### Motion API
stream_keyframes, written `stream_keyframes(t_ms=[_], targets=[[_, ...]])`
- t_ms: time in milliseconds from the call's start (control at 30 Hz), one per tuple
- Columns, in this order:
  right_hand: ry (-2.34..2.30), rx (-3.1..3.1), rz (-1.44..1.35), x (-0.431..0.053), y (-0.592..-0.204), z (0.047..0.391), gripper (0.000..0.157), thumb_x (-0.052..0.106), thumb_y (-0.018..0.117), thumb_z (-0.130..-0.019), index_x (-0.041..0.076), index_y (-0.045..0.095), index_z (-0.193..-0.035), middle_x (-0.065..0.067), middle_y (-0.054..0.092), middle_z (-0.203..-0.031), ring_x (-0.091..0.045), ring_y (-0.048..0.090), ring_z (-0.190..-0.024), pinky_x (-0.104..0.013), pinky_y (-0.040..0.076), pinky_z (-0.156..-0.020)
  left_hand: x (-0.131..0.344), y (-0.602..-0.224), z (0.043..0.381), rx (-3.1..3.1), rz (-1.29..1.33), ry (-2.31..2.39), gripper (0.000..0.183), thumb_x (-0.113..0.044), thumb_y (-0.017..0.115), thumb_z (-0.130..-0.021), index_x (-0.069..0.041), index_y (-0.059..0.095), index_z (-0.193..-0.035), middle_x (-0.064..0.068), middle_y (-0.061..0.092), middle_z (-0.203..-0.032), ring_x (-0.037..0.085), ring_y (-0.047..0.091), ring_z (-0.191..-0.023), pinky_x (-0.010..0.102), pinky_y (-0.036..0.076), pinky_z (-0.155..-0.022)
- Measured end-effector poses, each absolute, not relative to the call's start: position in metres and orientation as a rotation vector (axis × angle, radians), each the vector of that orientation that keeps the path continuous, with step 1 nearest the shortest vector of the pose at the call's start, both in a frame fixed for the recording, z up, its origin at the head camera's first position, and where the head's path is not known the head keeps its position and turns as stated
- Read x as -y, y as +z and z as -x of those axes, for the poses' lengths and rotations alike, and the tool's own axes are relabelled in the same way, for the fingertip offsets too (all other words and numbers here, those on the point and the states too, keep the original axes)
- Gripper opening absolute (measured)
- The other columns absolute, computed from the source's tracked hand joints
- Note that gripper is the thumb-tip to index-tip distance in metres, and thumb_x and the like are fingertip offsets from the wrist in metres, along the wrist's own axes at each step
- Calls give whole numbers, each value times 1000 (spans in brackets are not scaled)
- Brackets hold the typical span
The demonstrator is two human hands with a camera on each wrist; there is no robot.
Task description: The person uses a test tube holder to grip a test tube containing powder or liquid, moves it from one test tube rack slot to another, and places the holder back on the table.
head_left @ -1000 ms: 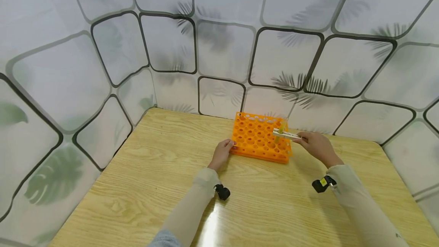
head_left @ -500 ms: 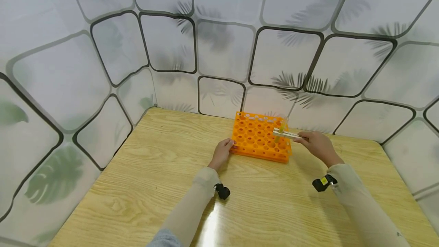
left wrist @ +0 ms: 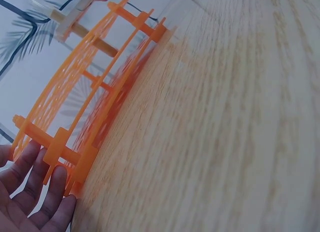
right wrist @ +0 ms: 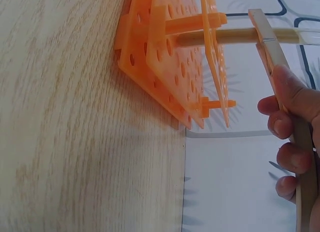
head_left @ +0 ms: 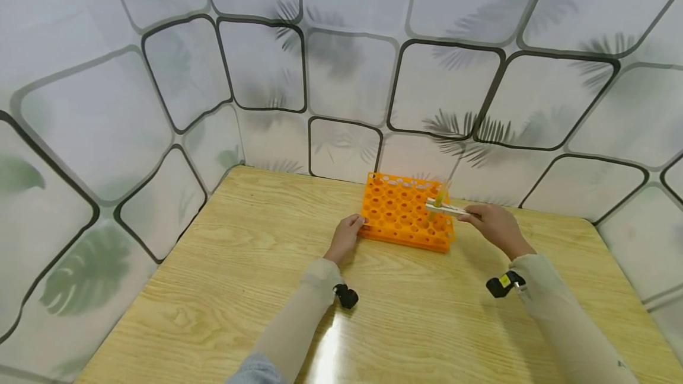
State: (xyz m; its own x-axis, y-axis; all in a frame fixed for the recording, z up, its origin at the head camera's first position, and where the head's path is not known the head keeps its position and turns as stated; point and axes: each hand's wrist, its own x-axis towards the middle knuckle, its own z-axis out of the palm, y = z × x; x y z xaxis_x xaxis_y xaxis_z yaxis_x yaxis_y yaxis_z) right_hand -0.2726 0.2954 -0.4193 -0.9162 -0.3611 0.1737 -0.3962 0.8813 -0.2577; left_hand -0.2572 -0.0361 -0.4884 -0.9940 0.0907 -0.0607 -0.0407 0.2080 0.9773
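An orange test tube rack [head_left: 405,240] with rows of round holes stands on the table. My left hand [head_left: 344,240] holds its front left corner; the left wrist view shows that hand's fingers [left wrist: 56,184] around the end of the rack. My right hand [head_left: 496,230] grips a wooden test tube holder [right wrist: 272,52] by its handle, thumb along one side. Clamped in the holder's end is a glass test tube [right wrist: 240,36] of yellow liquid. The tube's lower part passes through a hole in the rack's top plate, near its right end, and reaches toward the lower plates.
The light wood-grain table [head_left: 240,283] extends around the rack on its left, front and right. Close behind the rack rises a pale curtain [head_left: 347,93] printed with dark outlines and leaves. Each forearm wears a small black camera [head_left: 347,297] at the wrist.
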Motion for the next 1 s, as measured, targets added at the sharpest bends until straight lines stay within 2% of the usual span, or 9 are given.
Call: stream_keyframes(t_ms=[100, 167, 267, 333, 433, 533, 633, 833, 1000], targets=[[438, 2930, -581, -296, -418, 272, 29, 30, 60, -91, 5, 71, -99, -6, 64, -69, -11, 37, -50, -27, 30, -49, 36, -488, 258, -2361, -36, 1909, 33, -21, 39, -102, 2, 62, -107, 18, 63, -112, 26, 56, -96, 31, 43, -81], [417, 2917, -587, -296, -417, 272, 32, 31, 60, -91, 3, 71, -102, -11, 70, -81, -12, 46, -53, -30, 37, -51, 36, -489, 258, -2356, -43, 1912, 33, -21, 39, -102, 2, 62, -108, 18, 63, -113, 25, 57, -97, 31, 44, -82], [384, 2905, -597, -296, -416, 271, 34, 32, 60, -90, 2, 71, -103, -15, 72, -90, -16, 56, -59, -36, 46, -56, 36, -490, 259, -2356, -58, 1923, 33, -20, 39, -102, 2, 62, -108, 19, 63, -113, 27, 58, -99, 34, 46, -84], [364, 2890, -611, -296, -415, 271, 34, 31, 60, -90, 1, 71, -103, -15, 72, -90, -16, 59, -61, -38, 48, -58, 36, -491, 258, -2356, -64, 1930, 33, -20, 39, -102, 2, 62, -108, 18, 63, -115, 28, 59, -103, 36, 47, -87], [366, 2886, -617, -296, -415, 271, 31, 30, 61, -90, 3, 71, -100, -10, 70, -77, -13, 50, -54, -33, 42, -53, 35, -491, 258, -2357, -62, 1940, 32, -19, 39, -102, 3, 62, -107, 19, 63, -114, 29, 59, -103, 37, 47, -88], [371, 2883, -621, -297, -415, 270, 26, 28, 62, -89, 5, 72, -95, -1, 60, -62, -11, 37, -49, -27, 31, -50, 35, -491, 258, -2349, -57, 1942, 33, -19, 39, -102, 3, 62, -108, 20, 63, -114, 30, 59, -104, 38, 47, -89], [373, 2876, -621, -297, -415, 270, 24, 27, 63, -88, 6, 72, -94, 2, 54, -57, -10, 31, -48, -26, 27, -49, 35, -492, 258, -2328, -52, 1946, 33, -19, 39, -102, 4, 61, -109, 20, 62, -116, 31, 59, -105, 39, 48, -89], [363, 2854, -622, -299, -415, 269, 28, 27, 63, -88, 3, 72, -98, -5, 68, -71, -8, 37, -49, -26, 32, -50, 35, -492, 257, -2286, -34, 1967, 34, -20, 39, -102, 4, 61, -111, 20, 62, -117, 32, 59, -106, 40, 48, -91], [352, 2855, -628, -299, -411, 268, 31, 29, 62, -89, 3, 71, -101, -12, 71, -79, -10, 46, -50, -29, 39, -52, 35, -492, 258, -2275, -13, 1973, 34, -20, 39, -102, 4, 61, -110, 20, 62, -117, 31, 60, -107, 39, 47, -92]])
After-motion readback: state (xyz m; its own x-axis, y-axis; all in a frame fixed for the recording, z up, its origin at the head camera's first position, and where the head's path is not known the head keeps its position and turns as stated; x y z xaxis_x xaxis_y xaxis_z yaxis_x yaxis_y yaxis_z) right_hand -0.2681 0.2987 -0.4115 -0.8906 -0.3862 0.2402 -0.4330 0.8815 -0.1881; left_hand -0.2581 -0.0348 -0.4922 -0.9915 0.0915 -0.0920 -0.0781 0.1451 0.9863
